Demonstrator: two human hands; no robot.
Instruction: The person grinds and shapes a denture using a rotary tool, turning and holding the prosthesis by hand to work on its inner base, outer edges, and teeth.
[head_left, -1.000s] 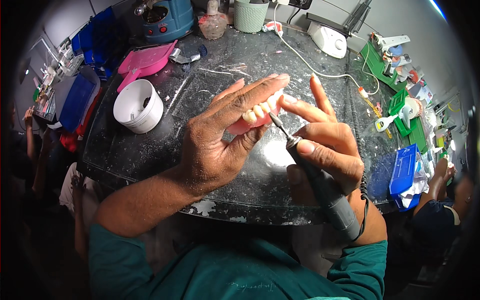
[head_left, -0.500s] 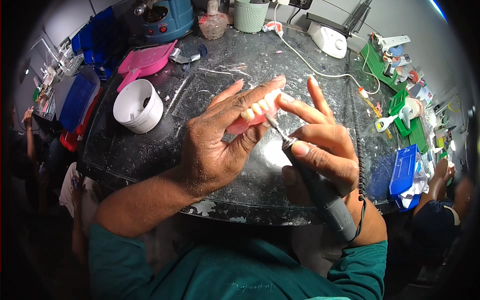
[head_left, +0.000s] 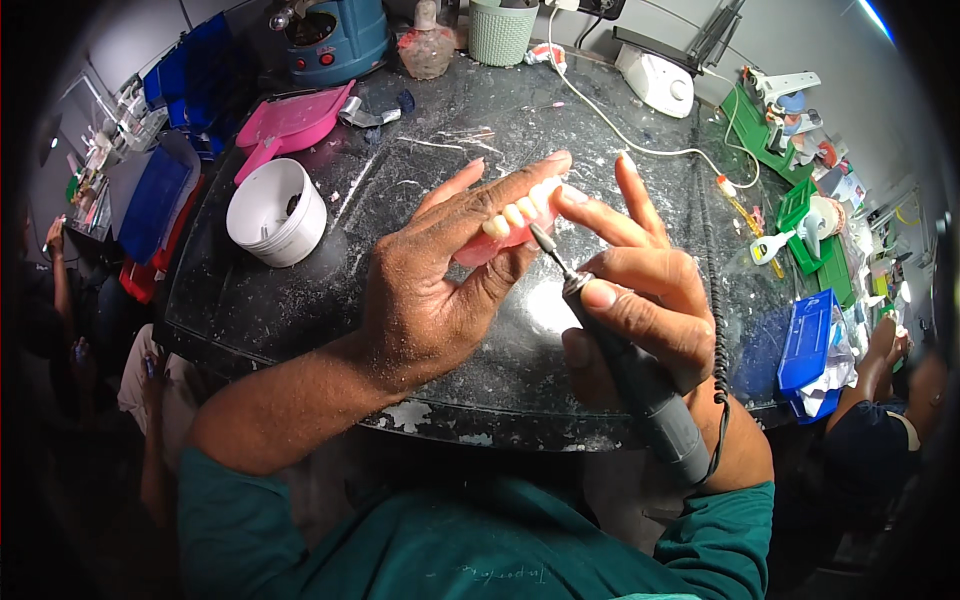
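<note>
Above the middle of the dusty black table, my left hand (head_left: pixel 430 270) grips a denture (head_left: pixel 515 219) with a pink base and a row of cream teeth. Its fingers lie along the far side and the thumb presses from below, hiding part of the base. Wrapped in my right hand (head_left: pixel 650 300) is a dark grey dental handpiece (head_left: pixel 645 395), held like a pen. The handpiece's bur (head_left: pixel 545 243) meets the pink base just below the teeth, or is very close to it. My right index fingertip rests at the denture's right end. Fine dust coats my left hand and forearm.
A white tub (head_left: pixel 277 213) and a pink dustpan (head_left: pixel 300 118) are on the left. A white control box (head_left: pixel 655 80) stands at the back right. Green trays (head_left: pixel 800 215) and a blue bin (head_left: pixel 812 345) line the right edge. A coiled cord (head_left: pixel 718 290) runs beside my right hand. People sit on both sides.
The handpiece and my right hand have shifted very slightly to the left and the bur has tipped up a little. My left hand holds the denture in the same place.
</note>
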